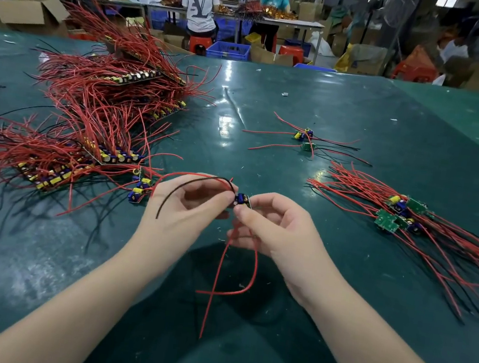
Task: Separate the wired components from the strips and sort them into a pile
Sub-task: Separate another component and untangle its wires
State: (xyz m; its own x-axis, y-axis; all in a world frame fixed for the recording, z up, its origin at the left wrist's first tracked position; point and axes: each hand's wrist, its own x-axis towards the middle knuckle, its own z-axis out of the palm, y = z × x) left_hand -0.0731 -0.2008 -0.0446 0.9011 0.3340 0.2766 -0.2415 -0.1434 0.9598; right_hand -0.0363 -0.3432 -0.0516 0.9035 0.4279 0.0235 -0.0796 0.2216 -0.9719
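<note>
Green workbench (303, 104): left hand (189, 205) and right hand (272, 225) both pinch one small wired board (241, 200). A clean snap probably needs fingertips close together, wires clear, before it joins the sorted pile (401, 215).

Bright, even overhead light fills the scene. White glare patches streak the glossy green worktop (363, 112) toward 12 o'clock, with a duller sheen at 8 o'clock. A broad soft shadow darkens the cover at 6 o'clock, between the forearms. The red wires (95, 107) at 10 o'clock cast thin dark shadows beneath them. Wide-angle distortion bows the far edge and stretches the corners. The background hall at 12 o'clock is soft and slightly blurred; the centre stays sharp.
</note>
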